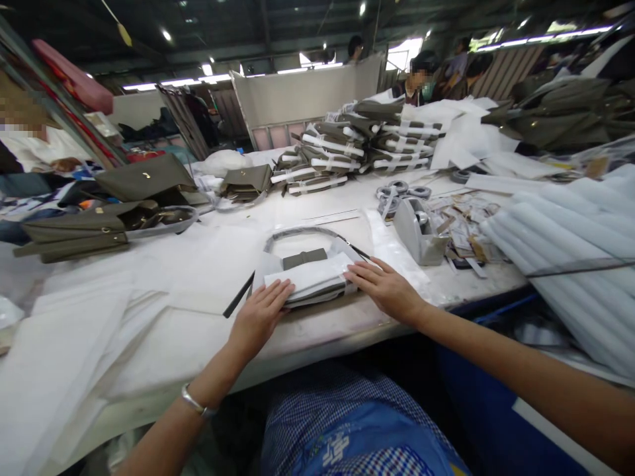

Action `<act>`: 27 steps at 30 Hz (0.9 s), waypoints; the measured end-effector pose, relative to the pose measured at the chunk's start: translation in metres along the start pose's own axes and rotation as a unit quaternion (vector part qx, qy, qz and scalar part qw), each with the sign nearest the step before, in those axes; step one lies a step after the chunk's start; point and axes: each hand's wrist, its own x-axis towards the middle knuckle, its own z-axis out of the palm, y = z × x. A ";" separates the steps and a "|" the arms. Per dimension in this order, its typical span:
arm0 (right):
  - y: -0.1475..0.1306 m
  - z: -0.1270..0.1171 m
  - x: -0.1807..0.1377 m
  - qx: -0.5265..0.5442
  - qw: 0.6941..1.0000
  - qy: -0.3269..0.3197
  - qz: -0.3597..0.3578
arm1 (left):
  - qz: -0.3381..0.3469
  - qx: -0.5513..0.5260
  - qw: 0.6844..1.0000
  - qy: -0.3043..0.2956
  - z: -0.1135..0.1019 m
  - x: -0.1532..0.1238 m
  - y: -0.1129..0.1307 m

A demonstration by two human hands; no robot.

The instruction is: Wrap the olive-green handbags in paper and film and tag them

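Observation:
A folded olive handbag [317, 295] lies on the worktable in front of me, partly covered by a white padding sheet [308, 273]. Its wrapped strap [307, 231] loops out behind it on the table. My left hand [262, 309] rests on the bag's left end, fingers stretched out together over the edge of the sheet. At the other end, my right hand [384, 288] lies with extended fingers on the bag and sheet. Neither hand is closed round anything. A dark strip [239, 295] sticks out to the left of the bag.
A grey tape dispenser [417, 231] stands right of the bag, beside scattered paper scraps [469, 225]. Stacked wrapped bags [337, 149] fill the back. White sheets [64, 357] lie at left, near more olive bags [79, 231]. Foam rolls [585, 244] are at right.

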 end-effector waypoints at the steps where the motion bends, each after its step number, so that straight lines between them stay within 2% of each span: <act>1: -0.009 0.001 -0.002 0.031 0.999 0.014 0.010 | -0.011 -0.008 1.000 0.013 0.007 -0.002 0.000; 3: -0.033 0.006 -0.003 0.132 0.990 0.024 0.053 | -0.025 -0.018 0.999 0.032 0.018 -0.005 0.001; 4: -0.047 0.010 -0.002 0.197 0.975 0.017 0.098 | -0.028 -0.020 0.999 0.038 0.022 -0.007 0.001; 5: -0.060 0.014 0.000 0.266 0.950 0.005 0.164 | -0.030 -0.021 0.998 0.042 0.025 -0.009 0.002; 6: -0.071 0.019 0.003 0.337 0.911 -0.005 0.238 | -0.031 -0.021 0.998 0.044 0.027 -0.011 0.002; 7: -0.080 0.023 0.008 0.415 0.856 -0.007 0.307 | -0.034 -0.021 0.998 0.046 0.027 -0.012 0.002; 9: -0.090 0.028 0.019 0.576 0.707 0.020 0.409 | -0.040 -0.027 0.998 0.051 0.027 -0.012 0.001; 11: -0.093 0.031 0.029 0.688 0.557 0.078 0.459 | -0.045 -0.037 0.996 0.060 0.026 -0.011 0.002; 12: -0.095 0.032 0.033 0.717 0.502 0.110 0.471 | -0.048 -0.043 0.996 0.064 0.025 -0.010 0.003; 13: -0.096 0.035 0.038 0.731 0.466 0.143 0.477 | -0.052 -0.047 0.995 0.070 0.025 -0.009 0.005; 15: -0.101 0.042 0.048 0.736 0.437 0.209 0.472 | -0.063 -0.048 0.994 0.078 0.025 -0.007 0.009; 18: -0.106 0.055 0.064 0.727 0.448 0.282 0.438 | -0.095 -0.021 0.991 0.092 0.029 -0.005 0.014; 20: -0.103 0.058 0.071 0.715 0.490 0.283 0.411 | -0.123 0.006 0.987 0.106 0.033 -0.003 0.014; 21: -0.098 0.057 0.072 0.697 0.536 0.264 0.396 | -0.135 0.016 0.984 0.112 0.035 -0.002 0.013; 22: -0.091 0.053 0.070 0.661 0.605 0.236 0.377 | -0.143 0.022 0.983 0.117 0.038 0.000 0.012; 25: -0.050 0.033 0.044 0.420 0.850 0.157 0.278 | -0.136 0.012 0.981 0.138 0.045 0.003 0.009; 26: -0.033 0.026 0.029 0.318 0.905 0.151 0.238 | -0.131 0.005 0.980 0.146 0.047 0.004 0.009; 27: -0.014 0.018 0.012 0.226 0.938 0.147 0.217 | -0.128 -0.002 0.980 0.154 0.049 0.004 0.009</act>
